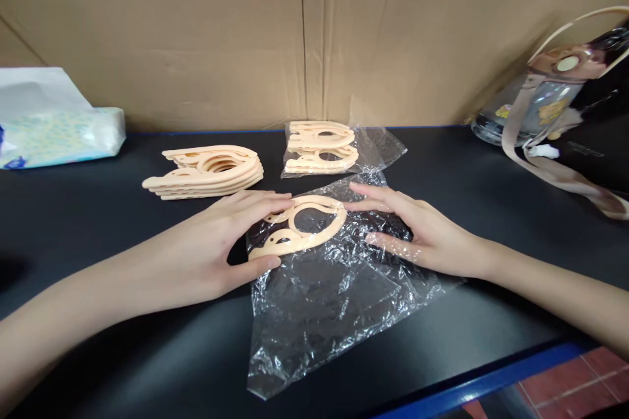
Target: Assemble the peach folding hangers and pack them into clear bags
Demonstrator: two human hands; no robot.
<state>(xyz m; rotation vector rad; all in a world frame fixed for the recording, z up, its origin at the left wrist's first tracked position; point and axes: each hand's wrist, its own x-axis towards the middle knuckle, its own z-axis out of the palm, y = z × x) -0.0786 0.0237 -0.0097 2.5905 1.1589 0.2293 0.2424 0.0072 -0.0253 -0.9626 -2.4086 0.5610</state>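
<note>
Both hands' fingers are spread: left hand (pixel 216 242) grips a hanger (pixel 299 226), right hand (pixel 422 232) presses crinkled bag (pixel 324 301).

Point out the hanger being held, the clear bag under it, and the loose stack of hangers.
held hanger (pixel 314 236): head view, lower curved edge.
clear bag (pixel 314 321): head view, crinkled middle.
stack of hangers (pixel 206 173): head view, top piece.

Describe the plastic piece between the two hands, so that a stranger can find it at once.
On the black table, near its middle, lies a clear plastic bag. At its top edge, between the left hand and right hand, is one peach folding hanger. Unlike the loose stack and bagged stack, it is single.
</note>
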